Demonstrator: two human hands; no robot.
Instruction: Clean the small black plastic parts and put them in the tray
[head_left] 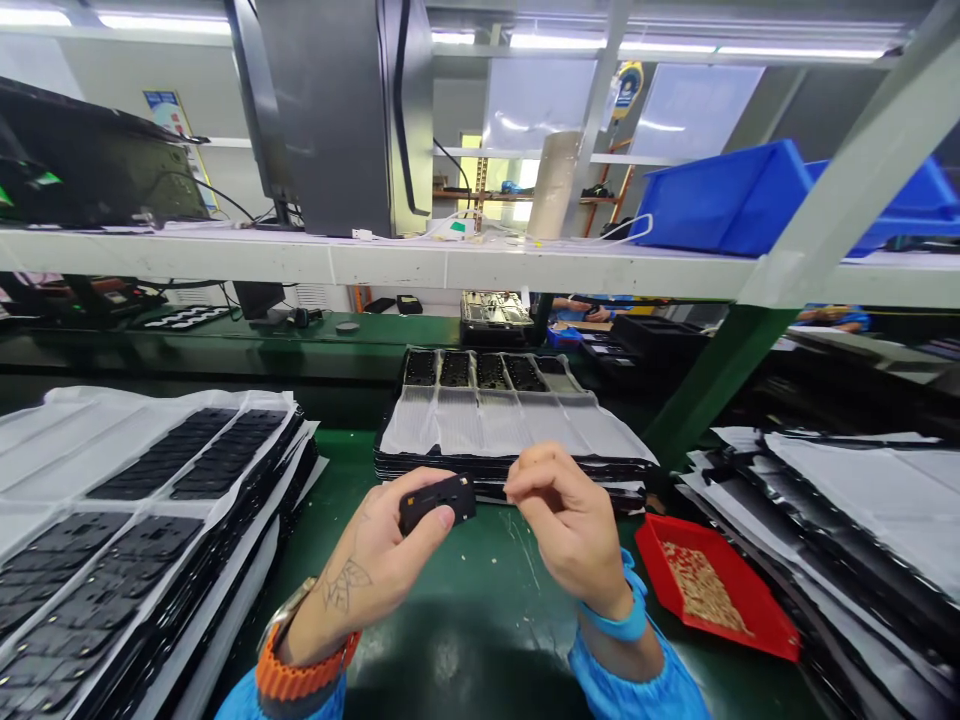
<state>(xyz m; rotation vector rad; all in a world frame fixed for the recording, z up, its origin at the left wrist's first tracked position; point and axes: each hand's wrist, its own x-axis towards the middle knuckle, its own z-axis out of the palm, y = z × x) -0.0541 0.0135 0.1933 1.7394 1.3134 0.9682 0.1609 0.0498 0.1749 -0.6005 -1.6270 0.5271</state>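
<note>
Left hand [379,560] has a flat black plastic part [444,502] with rounded corners gripped tight, thumb across the near face, fingers wrapped behind. It's up over the green workbench [450,640], by the near edge of the white-lined tray stack [495,425]. Right hand [571,530] has its fingertips pinched together; can't tell if something tiny's in there. Red bin [772,632] on its right holds little tan bits [701,588].

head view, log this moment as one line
left hand: holds black part | right hand: curled, contents unclear | red tray: right of right hand, holds small tan pieces | tray stack: beyond hands
</note>
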